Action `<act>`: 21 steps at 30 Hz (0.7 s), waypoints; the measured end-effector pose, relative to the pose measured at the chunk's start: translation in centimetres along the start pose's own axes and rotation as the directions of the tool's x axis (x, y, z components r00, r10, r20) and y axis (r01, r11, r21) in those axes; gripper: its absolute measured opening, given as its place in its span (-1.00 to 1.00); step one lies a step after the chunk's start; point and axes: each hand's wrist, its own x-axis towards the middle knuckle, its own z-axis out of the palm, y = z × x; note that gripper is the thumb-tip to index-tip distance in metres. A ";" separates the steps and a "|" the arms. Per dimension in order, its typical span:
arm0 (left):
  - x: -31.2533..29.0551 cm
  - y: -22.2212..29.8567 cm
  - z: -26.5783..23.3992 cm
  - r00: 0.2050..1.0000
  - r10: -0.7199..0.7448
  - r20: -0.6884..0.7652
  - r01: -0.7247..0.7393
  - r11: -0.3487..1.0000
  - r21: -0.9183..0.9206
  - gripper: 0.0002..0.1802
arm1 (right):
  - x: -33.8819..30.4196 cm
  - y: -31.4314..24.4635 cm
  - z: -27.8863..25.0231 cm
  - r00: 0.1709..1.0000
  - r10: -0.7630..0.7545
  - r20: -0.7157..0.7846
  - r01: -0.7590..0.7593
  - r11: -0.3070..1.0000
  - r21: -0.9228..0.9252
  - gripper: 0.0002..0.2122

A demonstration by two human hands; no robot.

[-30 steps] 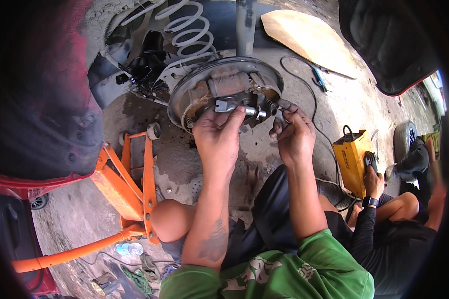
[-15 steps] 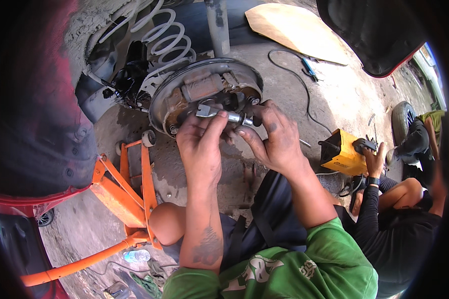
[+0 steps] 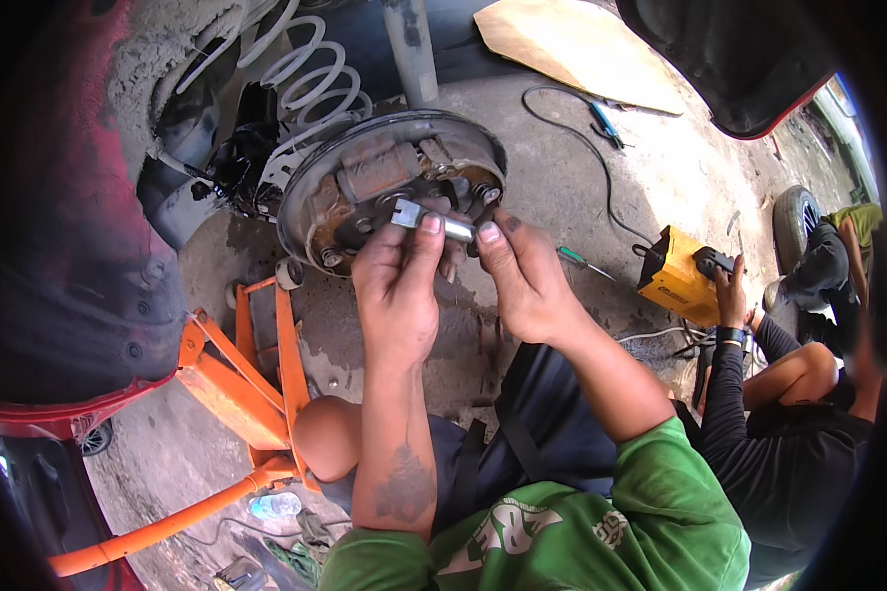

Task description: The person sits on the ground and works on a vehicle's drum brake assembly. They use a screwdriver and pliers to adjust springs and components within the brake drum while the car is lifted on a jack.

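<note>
A metal brake adjuster (image 3: 450, 228) with a slotted flat end lies across the fingers of both my hands. My left hand (image 3: 396, 295) pinches its slotted end between thumb and fingers. My right hand (image 3: 534, 281) closes on the other end, its thumb beside the metal; the fingers hide that end. Just beyond my hands is a drum brake assembly (image 3: 376, 174) with its drum off, rusty parts showing on the round backing plate (image 3: 463, 126). Grime darkens several of my fingers.
An orange floor jack (image 3: 229, 386) stands at left, below the red car's wheel arch. Behind the brake rise a coil spring (image 3: 310, 74) and a shock absorber (image 3: 410, 49). A green-handled screwdriver (image 3: 583, 262) lies right of my hands. A co-worker's hand (image 3: 730, 294) touches a yellow machine (image 3: 682, 279).
The adjuster has turned in my fingers, and its toothed wheel is now covered. My right hand has moved left and inward, uncovering the screwdriver's handle. The view has shifted slightly.
</note>
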 end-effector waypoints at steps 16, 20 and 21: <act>-0.7 0.4 0.9 0.987 0.080 -0.138 -0.048 0.974 0.222 -0.77 | 0.0 0.1 0.2 0.979 -0.201 -0.021 0.196 0.970 -0.147 -0.70; -0.8 0.4 0.6 0.978 0.030 -0.205 0.001 0.988 0.152 -0.77 | 0.3 0.4 -0.2 0.905 -0.425 -0.011 0.367 0.794 -0.485 -0.70; -0.8 0.4 0.6 0.974 0.000 -0.226 0.029 0.992 0.124 -0.77 | 0.4 0.4 -0.3 0.890 -0.457 -0.012 0.397 0.786 -0.473 -0.70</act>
